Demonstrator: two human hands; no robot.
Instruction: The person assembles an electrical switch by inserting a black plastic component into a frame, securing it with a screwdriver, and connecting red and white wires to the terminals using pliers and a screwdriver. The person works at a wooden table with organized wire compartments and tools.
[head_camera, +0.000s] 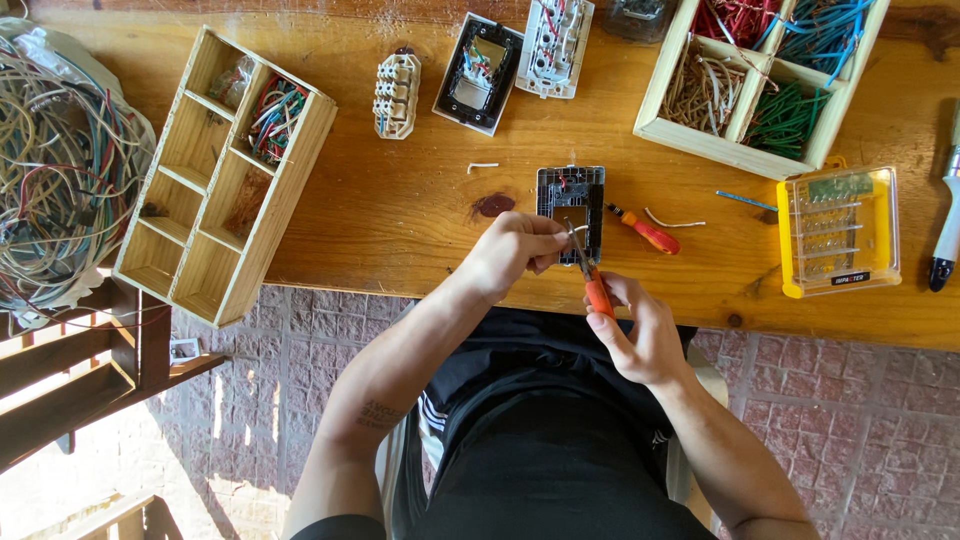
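Note:
My left hand (515, 252) pinches a short pale wire at the near edge of a dark switch module (570, 198) lying on the wooden table (400, 215). My right hand (635, 330) grips orange-handled pliers (592, 275), whose jaws meet the wire by my left fingertips. A small orange-handled screwdriver (645, 232) lies just right of the module.
A long wooden divider tray (215, 180) sits at the left beside a bag of tangled wires (60, 170). A wire-filled wooden box (760, 80) and a yellow bit case (838, 230) stand at the right. Other switch parts (480, 70) lie at the back.

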